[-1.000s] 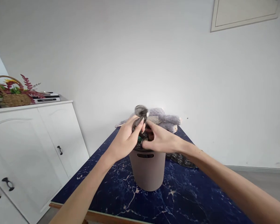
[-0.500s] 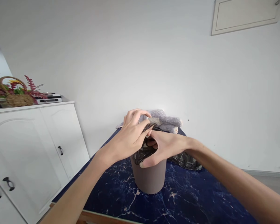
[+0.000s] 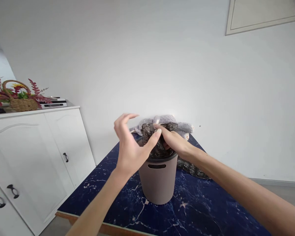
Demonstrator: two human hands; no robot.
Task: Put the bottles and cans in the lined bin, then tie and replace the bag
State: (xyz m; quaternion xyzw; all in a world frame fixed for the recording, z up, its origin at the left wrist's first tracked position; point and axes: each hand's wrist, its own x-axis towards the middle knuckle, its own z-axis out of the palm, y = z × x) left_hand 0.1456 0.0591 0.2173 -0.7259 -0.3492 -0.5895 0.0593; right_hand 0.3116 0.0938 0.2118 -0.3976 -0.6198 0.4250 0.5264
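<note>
A taupe trash can [image 3: 157, 183] with a dark rim and a slotted handle hole stands upright on the blue marbled table. Crumpled black plastic, a garbage bag [image 3: 159, 151], bunches up out of its mouth. My right hand [image 3: 171, 139] is closed on the gathered bag above the can, its fingers partly hidden in the plastic. To the left, my left hand [image 3: 130, 144] is open, thumb and fingers spread wide, with the thumb tip close to the bag and my right hand.
Behind the can lies a grey plush toy [image 3: 184, 127] against the wall. More black plastic [image 3: 193, 169] rests on the table [image 3: 100, 193] at right. A white cabinet [image 3: 64, 134] with a flower basket [image 3: 24, 104] on top stands at left.
My left hand has let go of the bag, moved left and spread open. My right hand has risen from the front rim with the bag, uncovering the rim and handle hole.
</note>
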